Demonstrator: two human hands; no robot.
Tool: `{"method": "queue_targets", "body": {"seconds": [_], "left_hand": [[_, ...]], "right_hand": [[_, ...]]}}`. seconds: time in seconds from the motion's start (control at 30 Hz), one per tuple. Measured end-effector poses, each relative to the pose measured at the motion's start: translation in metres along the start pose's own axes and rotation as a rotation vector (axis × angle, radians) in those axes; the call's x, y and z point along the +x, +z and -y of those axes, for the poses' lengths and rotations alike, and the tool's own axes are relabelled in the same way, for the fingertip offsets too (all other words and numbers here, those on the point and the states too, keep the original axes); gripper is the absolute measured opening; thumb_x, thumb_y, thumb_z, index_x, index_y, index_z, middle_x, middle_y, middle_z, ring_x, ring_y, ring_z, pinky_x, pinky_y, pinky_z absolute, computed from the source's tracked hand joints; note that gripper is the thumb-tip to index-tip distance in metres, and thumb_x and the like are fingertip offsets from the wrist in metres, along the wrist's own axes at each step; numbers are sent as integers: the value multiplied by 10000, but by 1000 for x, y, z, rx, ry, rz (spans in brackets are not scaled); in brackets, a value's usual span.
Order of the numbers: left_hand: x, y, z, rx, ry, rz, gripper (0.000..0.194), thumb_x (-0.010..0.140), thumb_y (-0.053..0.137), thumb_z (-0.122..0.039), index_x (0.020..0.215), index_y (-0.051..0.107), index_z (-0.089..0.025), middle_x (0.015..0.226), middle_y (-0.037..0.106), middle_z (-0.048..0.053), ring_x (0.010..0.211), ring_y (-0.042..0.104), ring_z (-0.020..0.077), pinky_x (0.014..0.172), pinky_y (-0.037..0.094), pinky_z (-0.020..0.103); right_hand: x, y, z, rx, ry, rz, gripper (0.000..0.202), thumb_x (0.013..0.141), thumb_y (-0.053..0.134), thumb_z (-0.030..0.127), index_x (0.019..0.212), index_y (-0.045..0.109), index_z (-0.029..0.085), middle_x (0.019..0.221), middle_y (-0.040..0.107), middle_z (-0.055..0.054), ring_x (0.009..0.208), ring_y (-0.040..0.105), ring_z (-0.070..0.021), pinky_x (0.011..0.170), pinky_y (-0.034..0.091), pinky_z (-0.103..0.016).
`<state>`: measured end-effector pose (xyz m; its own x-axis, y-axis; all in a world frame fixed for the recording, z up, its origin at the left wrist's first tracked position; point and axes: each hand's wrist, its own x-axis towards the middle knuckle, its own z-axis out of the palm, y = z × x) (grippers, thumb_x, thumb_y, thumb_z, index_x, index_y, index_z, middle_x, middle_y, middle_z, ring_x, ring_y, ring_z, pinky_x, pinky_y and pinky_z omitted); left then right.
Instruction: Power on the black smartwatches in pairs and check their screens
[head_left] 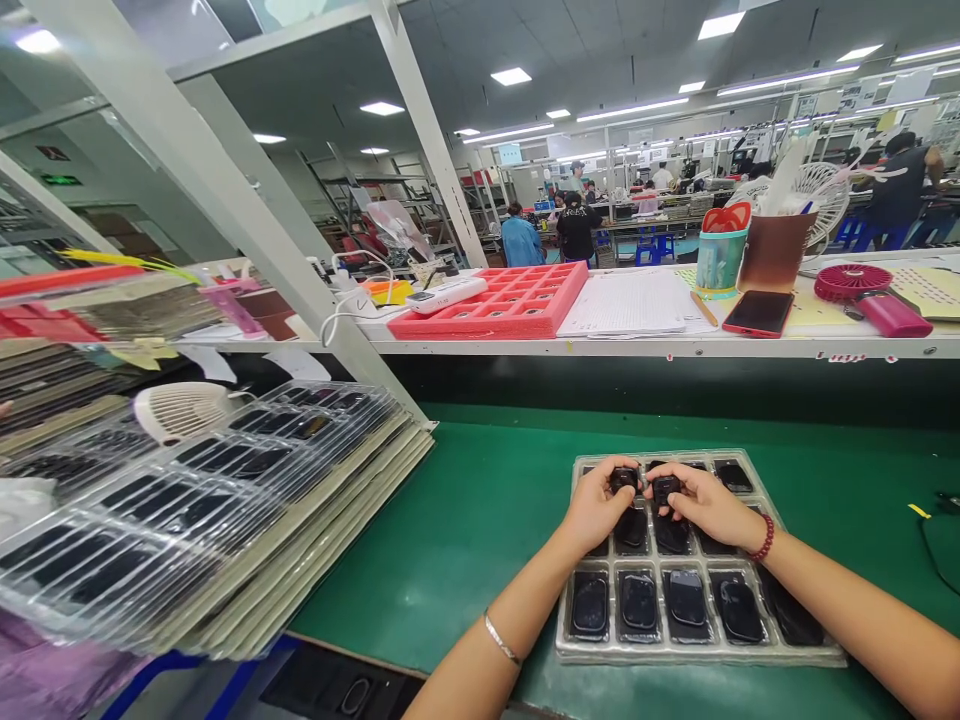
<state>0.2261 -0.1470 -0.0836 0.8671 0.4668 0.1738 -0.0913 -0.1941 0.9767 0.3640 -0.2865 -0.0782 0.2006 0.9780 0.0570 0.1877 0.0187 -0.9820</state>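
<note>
Above the back rows of a clear plastic tray (701, 655), my left hand (600, 508) pinches a small black rounded part (624, 480), which resembles a smartwatch case. Close beside it, my right hand (709, 505) has its fingers closed on a similar black part (664, 489). The two parts are nearly side by side, with the fingertips almost meeting between them. In the tray's front row lie several black rounded-square pieces (686, 598) with glossy faces, one to a compartment. Both hands partly cover the rows behind.
Left of me rise stacked trays (300, 540) of black pieces, with a white fan (184, 410) on them. Across the green bench (420, 560) runs a shelf holding a red foam tray (495, 300), papers (634, 305) and a phone (759, 313). A cable (934, 550) lies at right.
</note>
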Motion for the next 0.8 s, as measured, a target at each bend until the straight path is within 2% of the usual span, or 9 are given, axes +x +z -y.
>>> {"method": "queue_targets", "body": {"seconds": [0.2,0.47,0.67,0.8], "left_hand": [[-1,0,2,57,-10,1,360,703,533,-73,1048,558,-171,917,633,47,773,585,143,644,459,228],[-2,1,2,64,-47,-4,411,691,587,-109,1093,542,-183,893,630,37,702,579,124,581,444,208],[0,1,-4,-17,-45,13,264,746,547,-166,1009,563,-145,826,633,45,654,565,120,636,471,251],[0,0,-1,29,-16,-20,330,704,562,-115,1031,562,-160,903,633,53,722,573,132,601,450,215]], "right_hand": [[-1,1,3,34,-2,-11,402,762,483,119,1153,501,208,1070,594,-65,770,608,-155,638,498,-279],[-1,1,5,31,19,-42,374,780,465,158,1151,492,193,1062,591,-72,765,621,-159,622,508,-277],[-2,3,2,-21,-69,15,435,732,488,103,1151,511,216,1159,547,-58,944,589,-184,791,504,-312],[-1,1,2,4,-12,8,392,778,460,158,1165,501,207,1070,589,-65,797,614,-162,658,512,-285]]}}
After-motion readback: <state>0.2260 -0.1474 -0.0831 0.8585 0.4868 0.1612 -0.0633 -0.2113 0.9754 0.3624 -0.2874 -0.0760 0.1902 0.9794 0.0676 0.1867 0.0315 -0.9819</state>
